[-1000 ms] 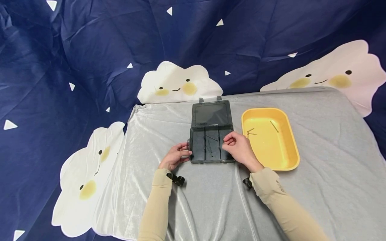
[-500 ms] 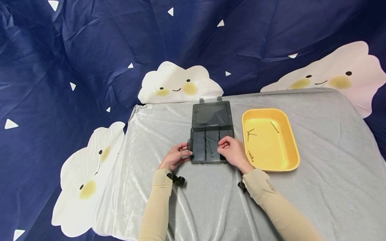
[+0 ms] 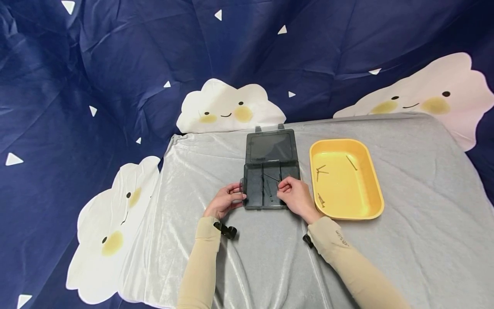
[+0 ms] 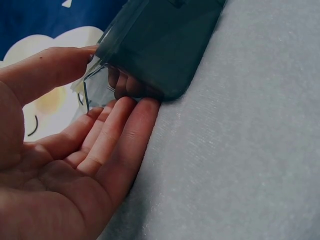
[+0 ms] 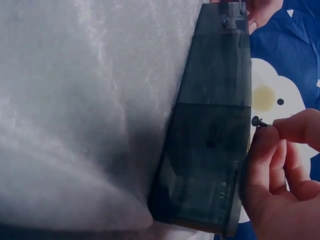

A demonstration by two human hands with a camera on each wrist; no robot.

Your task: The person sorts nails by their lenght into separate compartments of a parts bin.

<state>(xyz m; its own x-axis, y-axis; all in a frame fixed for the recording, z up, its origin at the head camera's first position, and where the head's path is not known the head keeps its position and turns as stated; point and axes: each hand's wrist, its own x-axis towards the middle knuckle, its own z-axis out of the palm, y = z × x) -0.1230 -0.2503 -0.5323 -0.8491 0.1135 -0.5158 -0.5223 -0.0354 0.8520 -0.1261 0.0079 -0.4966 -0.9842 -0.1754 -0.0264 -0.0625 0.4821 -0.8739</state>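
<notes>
A dark translucent plastic compartment box stands on the grey cloth, its lid folded back. My left hand holds the box's left end between thumb and fingers. Between thumb and forefinger, my right hand pinches a screw; its head sticks out past the fingertips in the right wrist view. That hand is over the divider between the middle and right compartments. Long thin screws lie in the middle compartment. The lower part of the right compartment is hidden by the right hand.
To the right of the box is a yellow tray. Several screws are grouped at its left, more screws lie below them, and one screw lies towards the back. Grey cloth covers the table.
My right hand has shifted left, from the box's right compartment to beside the middle one, uncovering screws at the tray's left side. The left hand and box have kept their places.
</notes>
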